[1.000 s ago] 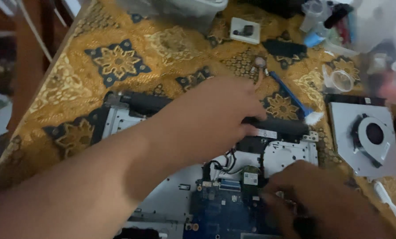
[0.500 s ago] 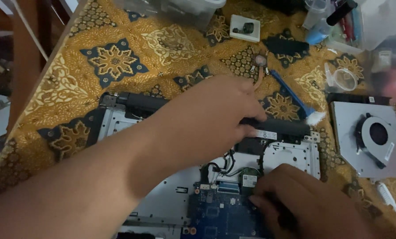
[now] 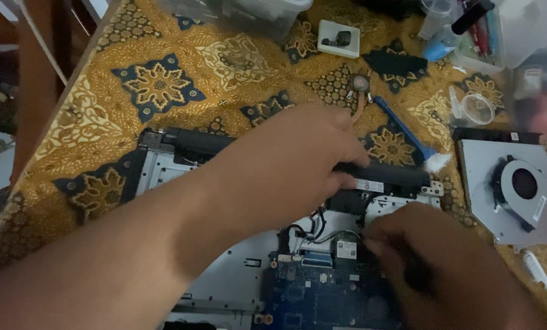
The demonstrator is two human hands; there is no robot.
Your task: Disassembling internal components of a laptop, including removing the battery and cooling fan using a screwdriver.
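The left hand [image 3: 298, 165] is lying spread, pressing the opened laptop chassis [image 3: 163, 171] near its black hinge bar [image 3: 383, 174]. At five o'clock, the right hand [image 3: 444, 263] is curling onto the small wireless card [image 3: 347, 249], though its grip is hidden. The card is probably light, stiff and fragile, best pinched by its edges.

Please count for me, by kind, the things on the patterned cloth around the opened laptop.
Opened laptop: 1
Cooling fan: 1
Blue brush: 1
Small white box: 1
Clear round cup: 1
Hands: 2, left hand, right hand
Total: 7
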